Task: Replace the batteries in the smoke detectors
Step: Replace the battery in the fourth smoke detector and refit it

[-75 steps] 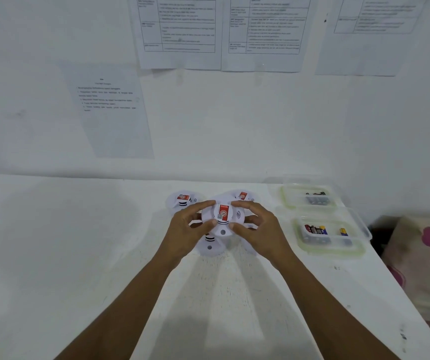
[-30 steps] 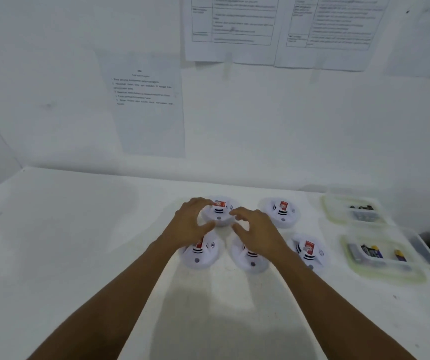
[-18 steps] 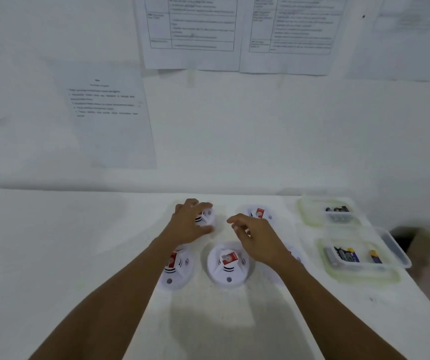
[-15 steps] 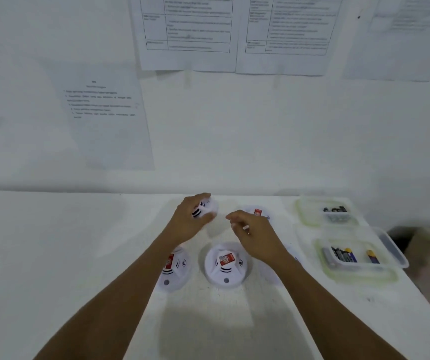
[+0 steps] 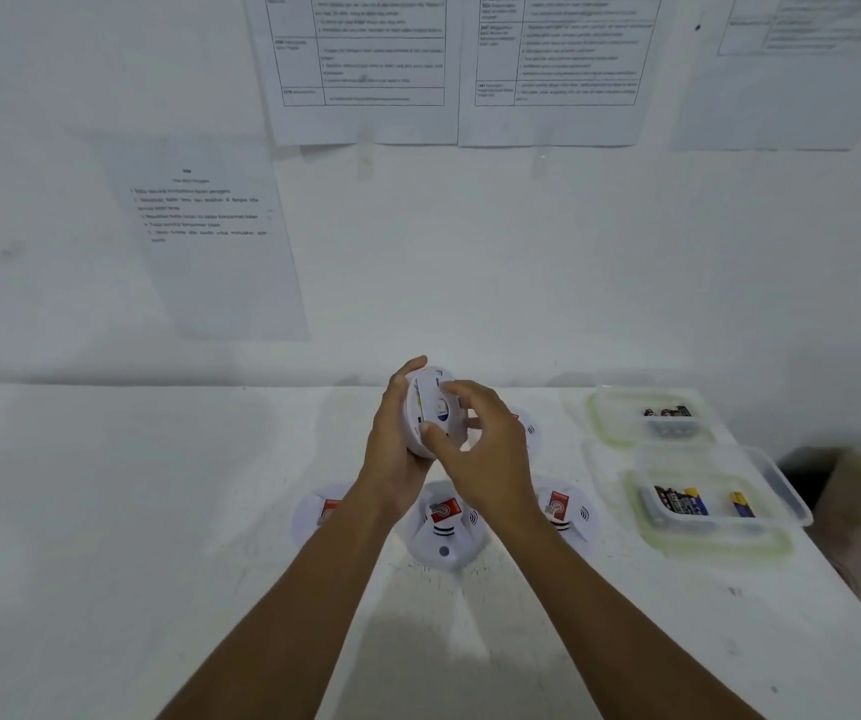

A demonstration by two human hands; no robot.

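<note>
Nearest on the white table (image 5: 158,563), a row of three smoke detectors lying flat, domed faces up, red labels showing: left detector (image 5: 321,511), middle detector (image 5: 444,530), right detector (image 5: 568,511). Both forearms reaching over that row.

Just beyond and above it, clear of the table: held detector (image 5: 431,407), gripped at its rim by the left hand (image 5: 397,449), fingers curled round the edge. Round, so no long side. Stood on edge, flat plane upright, axis running left to right, underside turned rightward and partly toward the camera, domed face toward the left palm. Pinched at that underside by the right hand (image 5: 490,459), thumb and curled forefinger on the back plate.

Partly hidden behind the right hand, far detector (image 5: 528,429) flat on the table. Off to the right, near tub (image 5: 784,498) with batteries (image 5: 677,504) inside. Beyond it, far tub (image 5: 597,407) holding dark items too blurred to name. On the wall behind, printed sheets (image 5: 366,70).

Against half a second ago: held detector raised from low over the back row and flipped from vents facing the camera to underside showing. Right hand gone from hovering apart, fingers loose, to touching the back plate. Left and middle detectors lying as before.
</note>
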